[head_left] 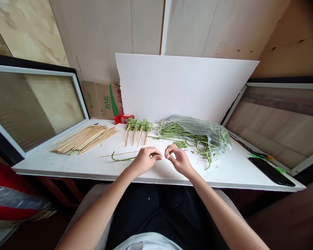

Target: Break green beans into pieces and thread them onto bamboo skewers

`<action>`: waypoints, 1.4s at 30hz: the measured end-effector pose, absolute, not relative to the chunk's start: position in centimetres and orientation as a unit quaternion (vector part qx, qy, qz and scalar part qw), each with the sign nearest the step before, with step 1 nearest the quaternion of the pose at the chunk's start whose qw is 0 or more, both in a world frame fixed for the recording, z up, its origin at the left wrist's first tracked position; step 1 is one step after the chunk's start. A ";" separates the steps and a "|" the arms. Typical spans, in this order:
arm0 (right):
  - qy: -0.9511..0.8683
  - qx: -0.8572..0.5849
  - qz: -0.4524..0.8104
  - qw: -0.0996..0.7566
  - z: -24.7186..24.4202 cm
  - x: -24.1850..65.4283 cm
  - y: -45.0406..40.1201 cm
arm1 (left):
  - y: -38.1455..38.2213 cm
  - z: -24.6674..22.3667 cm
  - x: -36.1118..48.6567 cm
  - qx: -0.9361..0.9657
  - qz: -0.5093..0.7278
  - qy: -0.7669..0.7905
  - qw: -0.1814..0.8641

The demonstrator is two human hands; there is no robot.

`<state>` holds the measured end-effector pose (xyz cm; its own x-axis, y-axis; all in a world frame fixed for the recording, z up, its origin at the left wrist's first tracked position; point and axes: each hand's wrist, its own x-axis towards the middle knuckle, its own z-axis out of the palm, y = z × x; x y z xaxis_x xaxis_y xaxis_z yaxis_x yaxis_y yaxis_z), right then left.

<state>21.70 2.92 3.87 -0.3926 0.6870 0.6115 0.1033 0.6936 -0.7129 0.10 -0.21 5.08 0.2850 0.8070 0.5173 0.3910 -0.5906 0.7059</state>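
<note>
My left hand [145, 159] is closed around a long green bean [123, 160], whose curved tail trails left over the white table. Facing it across a small gap, my right hand [179, 160] pinches a short greenish bit that looks like the bean's end. Behind the tail lies a single bamboo skewer [117, 154], partly covered by my left hand. Short bean pieces [181, 144] sit in a little heap just beyond my right hand. Farther back, several skewered bean bundles [139, 125] rest with their sticks toward me.
A pile of bamboo skewers [85, 139] covers the table's left part. Long beans spill from a clear plastic bag [216, 133] at right. A black phone [271, 171] lies near the right edge, scissors [253, 150] behind it. A red box [125, 118] and cardboard box [101, 100] stand behind.
</note>
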 end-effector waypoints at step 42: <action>-0.816 -0.320 0.213 0.431 4.6 22.9 3.4 | 1.1 3.8 -1.6 0.768 0.364 0.450 0.275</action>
